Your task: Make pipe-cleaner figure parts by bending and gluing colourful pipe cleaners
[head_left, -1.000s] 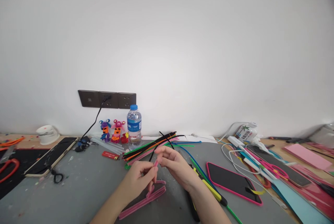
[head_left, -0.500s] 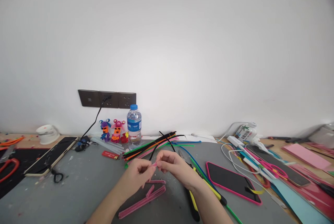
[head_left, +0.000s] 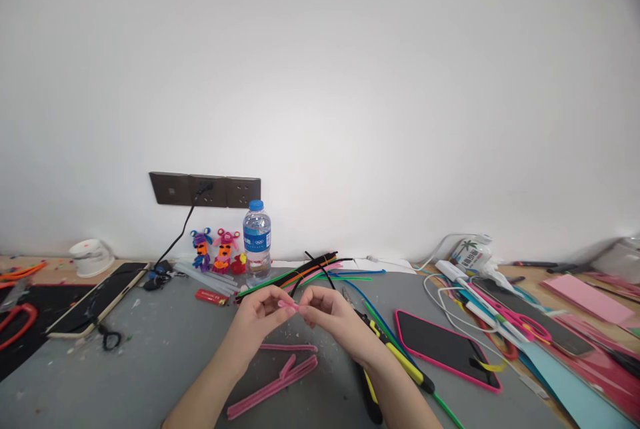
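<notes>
Centrally, we list one short pink piece [head_left: 289,304], raised above the grey mat [head_left: 165,376] between two bare hands; it looks doubled over, though it is too small for us to be sure.

Left hand [head_left: 263,319]: thumb and forefinger closed in a pinch, holding the piece's near-side body.

Right hand [head_left: 330,319]: thumb and forefinger likewise brought together, gripping the other end; the two sets of fingertips almost touch.

Handling, in our judgement: we would keep the left pinch firm as an anchor, work the right fingertips in small turns close to it, and press any bend flat before shifting hold; a wide gap would likely let soft fuzzy stems slip or kink.

Below, on the mat: one pink strip [head_left: 295,348]; nearer us, a set of longer pink strips [head_left: 270,389], a short offshoot angled from it.

Beside the right forearm: yellow-and-black pliers [head_left: 411,366].

Behind: a multicoloured stem bundle [head_left: 315,268].
</notes>
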`<state>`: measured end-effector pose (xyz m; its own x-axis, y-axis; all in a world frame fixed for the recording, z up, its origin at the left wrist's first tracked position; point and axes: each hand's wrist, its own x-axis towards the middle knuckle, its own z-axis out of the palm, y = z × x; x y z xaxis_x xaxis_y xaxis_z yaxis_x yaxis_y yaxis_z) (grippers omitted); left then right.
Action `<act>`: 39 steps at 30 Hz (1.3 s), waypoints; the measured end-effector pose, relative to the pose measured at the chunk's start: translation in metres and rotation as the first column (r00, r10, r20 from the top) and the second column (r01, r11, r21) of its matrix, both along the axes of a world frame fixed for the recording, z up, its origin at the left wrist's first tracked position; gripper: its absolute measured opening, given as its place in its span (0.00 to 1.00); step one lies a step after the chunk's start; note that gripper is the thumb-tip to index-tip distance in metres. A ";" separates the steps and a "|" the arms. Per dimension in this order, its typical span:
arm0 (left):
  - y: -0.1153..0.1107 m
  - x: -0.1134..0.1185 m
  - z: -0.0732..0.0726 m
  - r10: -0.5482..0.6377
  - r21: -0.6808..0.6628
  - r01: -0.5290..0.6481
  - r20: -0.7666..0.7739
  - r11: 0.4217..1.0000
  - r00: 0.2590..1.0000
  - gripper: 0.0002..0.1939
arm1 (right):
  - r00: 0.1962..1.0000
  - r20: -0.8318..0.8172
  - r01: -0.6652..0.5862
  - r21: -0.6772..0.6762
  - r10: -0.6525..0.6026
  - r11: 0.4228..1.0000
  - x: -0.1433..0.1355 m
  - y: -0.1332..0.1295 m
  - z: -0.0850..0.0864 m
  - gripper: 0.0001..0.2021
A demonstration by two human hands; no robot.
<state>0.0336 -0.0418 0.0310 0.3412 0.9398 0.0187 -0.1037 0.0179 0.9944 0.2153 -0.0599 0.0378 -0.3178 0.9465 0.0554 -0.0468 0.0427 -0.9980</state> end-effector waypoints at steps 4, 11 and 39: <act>0.001 0.000 0.000 0.042 -0.050 -0.036 0.133 0.998 0.990 0.10 | 0.986 0.160 -0.054 0.054 0.045 0.997 -0.002 -0.003 -0.004 0.07; 0.001 0.001 -0.004 0.035 -0.084 -0.022 0.153 0.996 0.988 0.13 | 0.785 0.604 -0.236 0.085 0.138 0.968 -0.015 -0.010 -0.028 0.10; 0.002 0.006 -0.005 0.003 -0.021 -0.004 -0.054 1.000 0.999 0.16 | 0.986 -0.125 0.066 -0.285 -0.106 0.956 -0.005 0.004 -0.008 0.20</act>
<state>0.0400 -0.0397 0.0262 0.3376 0.9411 -0.0198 -0.0505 0.0391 0.9980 0.2099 -0.0559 0.0303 -0.2423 0.9539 -0.1769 -0.1928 -0.2261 -0.9548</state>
